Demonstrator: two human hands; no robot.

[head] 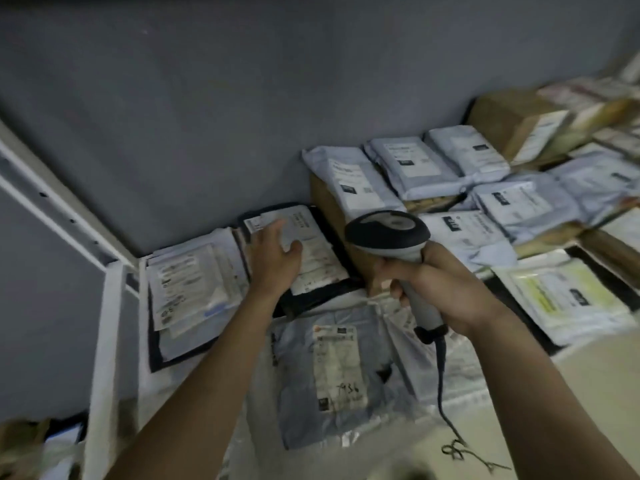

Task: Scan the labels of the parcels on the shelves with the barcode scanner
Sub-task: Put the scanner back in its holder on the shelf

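The right hand (440,289) grips the barcode scanner (398,258) with its fingers curled round the grey handle. The scanner stands almost upright, leaning a little. Its long line runs from the bottom of the handle, near the wrist, up and to the left to its dark head. The head points up and away from the person, toward the parcels by the grey wall (242,116). A dark cable (441,379) hangs down from the bottom of the handle.

The left hand (277,254) lies flat with straight, spread fingers on the white label (311,251) of a black parcel (311,292). This parcel lies flat on the shelf (519,410), just left of the scanner. It holds nothing.

A white parcel (194,289) with papers on top lies just left of the black one. A clear bag parcel (332,375) with a long label lies in front, between the two arms. A brown box (329,209) sits behind the scanner with a pale grey parcel (353,178) on top. More pale grey parcels and brown boxes are piled to the right. A white shelf post (104,358) stands at the left.
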